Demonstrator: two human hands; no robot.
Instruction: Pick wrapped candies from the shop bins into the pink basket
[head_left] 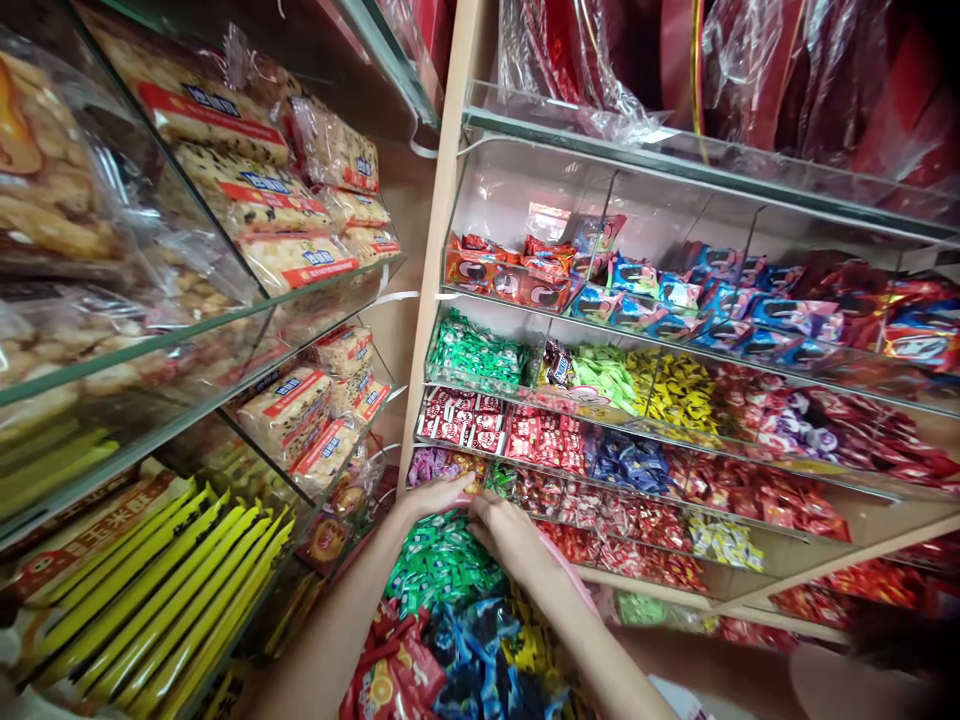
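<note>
Green candies (442, 565) lie heaped just below the rack (517, 180), at its bottom-left corner. They sit on top of blue packs (472, 640) and a red bag (390, 680), prob. all in some carrier w/ a pink rim (577, 590), though the view's too cramped to be sure.

L hand (439, 495) is at the rack's lowest front edge, fingers curled, tips pointing toward the R hand (510, 535). That one is palm-down just right of it, fingers bent over the heap's top. Fingertips are hidden, so can't tell if either hand pinches a candy or only rests there.

The heap lies under and in front of the fingers, nearer the person.

Rack bins tilt forward w/ clear dividers, likely so sorts don't mix and the fronts show.

Left of the rack: glass shelves (187, 332) w/ biscuit packs (292, 260) and yellow packs (165, 590).
</note>
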